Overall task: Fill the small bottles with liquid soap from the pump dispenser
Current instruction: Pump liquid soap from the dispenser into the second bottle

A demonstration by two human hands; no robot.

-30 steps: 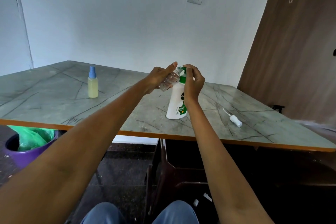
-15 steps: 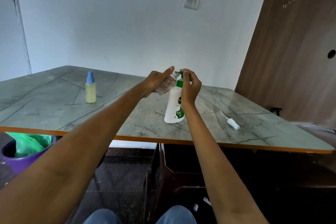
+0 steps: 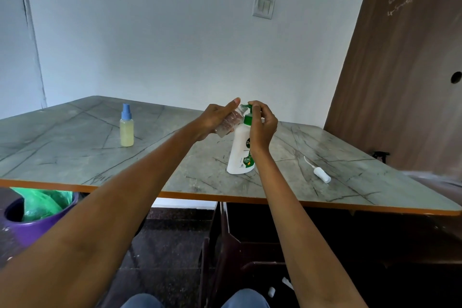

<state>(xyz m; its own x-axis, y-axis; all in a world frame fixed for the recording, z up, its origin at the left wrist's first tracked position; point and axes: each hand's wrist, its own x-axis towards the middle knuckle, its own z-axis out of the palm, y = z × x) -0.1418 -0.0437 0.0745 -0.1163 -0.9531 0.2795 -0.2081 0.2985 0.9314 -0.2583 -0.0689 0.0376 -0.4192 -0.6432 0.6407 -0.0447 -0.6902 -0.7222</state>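
A white soap dispenser point(image 3: 239, 155) with a green pump head stands on the marble-patterned table point(image 3: 75, 157). My right hand point(image 3: 262, 125) has its fingers curled on the green pump head. My left hand point(image 3: 216, 117) grips a small clear bottle point(image 3: 228, 124), tilted, its open mouth up against the pump spout. A second small bottle point(image 3: 126, 127) with a blue spray cap holds yellowish liquid and stands upright at the left of the table. A white spray cap with its tube point(image 3: 321, 174) lies on the table to the right of the dispenser.
An orange-edged table front point(image 3: 200, 196) runs across the view. A purple bin with a green bag point(image 3: 35, 215) sits on the floor at the left. A brown wooden door point(image 3: 405, 70) is at the right. Dark furniture stands under the table.
Both hands keep their hold on the clear bottle and the pump. The view has tilted up slightly, so everything sits lower in the frame.
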